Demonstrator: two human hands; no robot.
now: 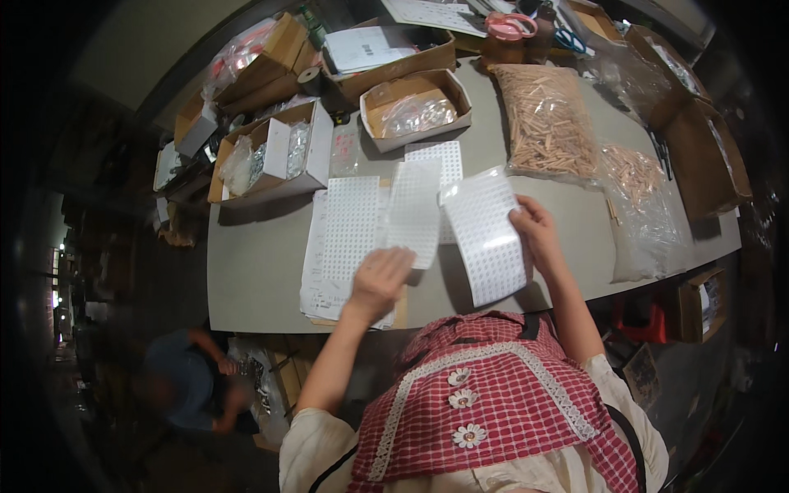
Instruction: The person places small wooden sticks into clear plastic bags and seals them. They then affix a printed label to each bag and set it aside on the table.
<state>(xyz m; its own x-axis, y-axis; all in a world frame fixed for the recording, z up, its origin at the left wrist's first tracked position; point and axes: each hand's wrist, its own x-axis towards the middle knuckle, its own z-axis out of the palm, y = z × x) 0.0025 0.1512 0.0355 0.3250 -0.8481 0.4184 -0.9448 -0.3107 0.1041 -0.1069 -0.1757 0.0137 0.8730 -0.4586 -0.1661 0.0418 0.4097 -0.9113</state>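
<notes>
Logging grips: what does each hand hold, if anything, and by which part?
Right hand: glossy sheet, by its right edge. Left hand: at the lower left of a translucent sheet; grip unclear.

A red-and-white checked fabric apron covers the torso. White openwork lace trim crosses the apron and descends along both sides. Three white daisy-shaped ornaments with small round centres are aligned in a row between the lace bands. Narrow black straps run beside the apron's outer edges. Loose cream fabric sleeves end near the elbows. Left hand and right hand: bare.
</notes>
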